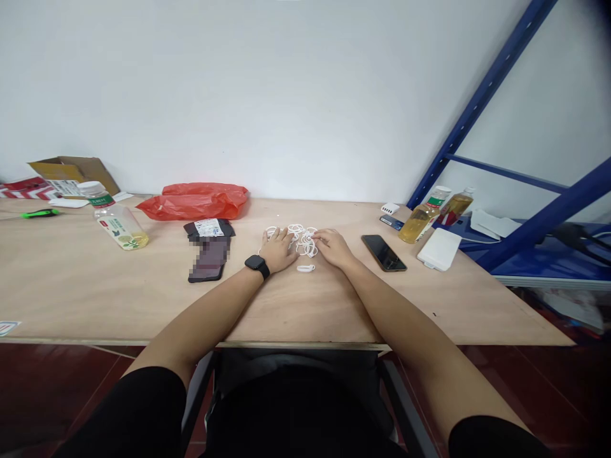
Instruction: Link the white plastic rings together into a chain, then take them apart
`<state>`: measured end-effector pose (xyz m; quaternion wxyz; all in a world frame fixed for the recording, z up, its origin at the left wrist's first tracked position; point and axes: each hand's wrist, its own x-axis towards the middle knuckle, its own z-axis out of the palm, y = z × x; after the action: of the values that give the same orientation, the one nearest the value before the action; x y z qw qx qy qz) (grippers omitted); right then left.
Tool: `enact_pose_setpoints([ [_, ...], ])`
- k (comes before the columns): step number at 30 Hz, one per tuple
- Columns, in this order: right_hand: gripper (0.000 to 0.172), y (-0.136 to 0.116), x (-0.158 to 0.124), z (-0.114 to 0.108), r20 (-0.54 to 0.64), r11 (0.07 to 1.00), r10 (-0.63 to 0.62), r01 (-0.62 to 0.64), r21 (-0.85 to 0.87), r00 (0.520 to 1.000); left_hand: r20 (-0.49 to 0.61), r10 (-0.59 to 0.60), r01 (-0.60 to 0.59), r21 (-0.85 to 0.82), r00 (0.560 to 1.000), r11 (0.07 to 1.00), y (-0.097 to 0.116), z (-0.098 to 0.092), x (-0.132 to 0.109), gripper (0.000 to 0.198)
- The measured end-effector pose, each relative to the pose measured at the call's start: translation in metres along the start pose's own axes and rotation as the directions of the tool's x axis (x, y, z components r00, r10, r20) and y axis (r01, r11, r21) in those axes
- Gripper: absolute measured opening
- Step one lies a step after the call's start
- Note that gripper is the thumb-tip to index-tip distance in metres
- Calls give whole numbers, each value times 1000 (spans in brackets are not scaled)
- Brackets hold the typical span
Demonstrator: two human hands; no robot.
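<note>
A loose pile of white plastic rings (301, 240) lies on the wooden table in front of me. My left hand (278, 251), with a black watch on its wrist, rests palm down over the pile's left side, fingers spread and some rings partly under it. At the right edge of the pile, my right hand (333, 247) has its thumb and fingers bent together on a white ring; its fingertips are small and partly hidden. A single white plastic piece (306, 268), long and narrow, lies apart on the near side, between my hands.
Left of my hands are a dark package (210, 257), a red plastic bag (195, 202), a tilted bottle (117, 219), a cardboard box (79, 170) and a green cutter (41, 214). Rightward are a phone (383, 252), a bottle (422, 219), a white case (439, 249) and a blue frame (477, 102).
</note>
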<state>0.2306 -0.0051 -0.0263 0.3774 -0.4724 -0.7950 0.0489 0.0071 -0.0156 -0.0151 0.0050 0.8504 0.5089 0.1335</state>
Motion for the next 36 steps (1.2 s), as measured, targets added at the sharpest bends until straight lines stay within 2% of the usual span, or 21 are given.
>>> enact_pose_setpoints([
  [3,18,-4,-2,0,50,999,-33,33,10,998,-41,-12,11,-15,999,1000,-2,-2,-1,54],
  [5,18,-6,-3,1,86,999,-50,51,-8,995,-59,26,-29,-43,998,999,-2,-4,-3,56],
  [7,15,-8,-3,1,122,997,-69,73,-31,990,-58,114,-118,-67,992,991,1,-7,-6,68],
  [10,10,-10,-2,-1,176,993,-96,107,-55,980,-28,261,-262,-82,965,962,9,-8,-12,98],
  [12,10,-11,-2,-1,199,991,-99,115,-69,975,4,314,-312,-90,949,946,16,-5,-14,107],
  [17,10,-10,-3,0,214,993,-71,90,-82,974,17,279,-277,-62,960,959,22,2,-13,89],
  [23,18,-9,-4,-2,231,989,-45,76,-127,972,-25,142,-142,-14,990,990,10,0,-8,75],
  [30,20,-4,-5,-8,244,982,15,32,-187,970,-52,29,-30,-14,998,999,1,0,-5,60],
  [33,17,-4,-7,-8,276,980,-1,56,-191,961,-83,26,-29,-34,996,999,1,-1,-4,55],
  [36,13,-6,-7,-8,246,982,-34,78,-171,969,-143,79,-91,-77,986,993,3,-5,-5,46],
])
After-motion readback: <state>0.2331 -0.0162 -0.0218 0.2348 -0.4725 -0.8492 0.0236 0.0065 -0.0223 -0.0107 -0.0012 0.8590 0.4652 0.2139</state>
